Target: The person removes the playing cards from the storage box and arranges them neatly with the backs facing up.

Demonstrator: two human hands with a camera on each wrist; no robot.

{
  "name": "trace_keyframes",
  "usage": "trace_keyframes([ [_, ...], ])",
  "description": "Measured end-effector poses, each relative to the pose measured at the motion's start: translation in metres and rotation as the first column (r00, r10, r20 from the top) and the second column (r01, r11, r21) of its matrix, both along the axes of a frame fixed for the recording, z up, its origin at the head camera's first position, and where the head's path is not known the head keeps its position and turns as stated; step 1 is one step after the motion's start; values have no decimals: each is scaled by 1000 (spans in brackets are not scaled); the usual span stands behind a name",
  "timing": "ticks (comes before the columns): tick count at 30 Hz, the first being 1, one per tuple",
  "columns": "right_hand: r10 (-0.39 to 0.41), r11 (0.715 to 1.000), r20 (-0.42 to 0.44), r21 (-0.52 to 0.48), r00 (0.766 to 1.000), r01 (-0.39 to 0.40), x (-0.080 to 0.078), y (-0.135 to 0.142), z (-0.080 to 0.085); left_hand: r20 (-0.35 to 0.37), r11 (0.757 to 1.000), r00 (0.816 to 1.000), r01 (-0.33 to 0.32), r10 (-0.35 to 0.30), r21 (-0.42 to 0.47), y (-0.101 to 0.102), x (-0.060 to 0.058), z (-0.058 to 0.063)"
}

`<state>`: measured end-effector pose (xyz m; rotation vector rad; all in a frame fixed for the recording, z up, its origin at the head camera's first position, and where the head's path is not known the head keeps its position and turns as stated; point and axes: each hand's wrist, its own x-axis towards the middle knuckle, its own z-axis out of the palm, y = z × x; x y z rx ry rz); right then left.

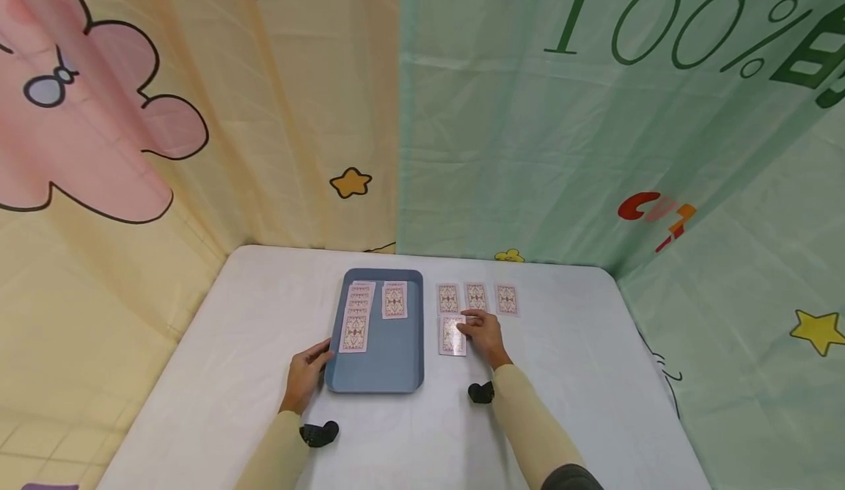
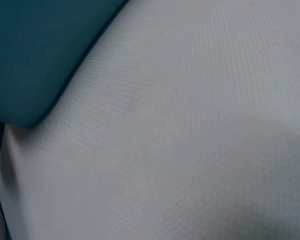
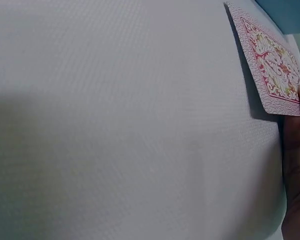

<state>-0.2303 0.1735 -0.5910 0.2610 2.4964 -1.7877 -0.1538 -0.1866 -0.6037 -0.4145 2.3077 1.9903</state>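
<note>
My right hand [image 1: 485, 334] pinches a face-down playing card [image 1: 452, 337] with a red-and-white patterned back, at its right edge. In the right wrist view, the thumb lies on top of this card and fingers show under its edge; a shadow falls on the table along its side. My left hand [image 1: 305, 376] is at the left rim of a blue-grey tray [image 1: 383, 376], its fingertips touching the rim. Inside the tray, a column of overlapping cards [image 1: 354, 332] lies at left and a shorter overlapping pile [image 1: 394, 301] at upper right. All show their backs.
Three face-down cards lie in a row right of the tray: one card [image 1: 447, 298] nearest it, a middle card [image 1: 475, 295] and a far-right card [image 1: 507, 299]. They rest on a white-covered table [image 1: 568, 373]. Printed curtains [image 1: 502, 145] hang around its back and sides.
</note>
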Motion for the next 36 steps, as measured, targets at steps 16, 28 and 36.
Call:
trace_keyframes([
  [16, 62, 964, -40, 260, 997, -50, -6, -9, 1, -3, 1000, 1000, -1, 1, 9, 1, 0, 1],
  [28, 60, 942, -66, 333, 996, -35, -5, -9, -3, -4, 1000, 1000, -3, 3, 5, 1, 0, 0],
  [36, 7, 958, -80, 285, 997, 16, 1, -6, 0, 1, 1000, 1000, -11, 11, 6, 2, -1, 0],
])
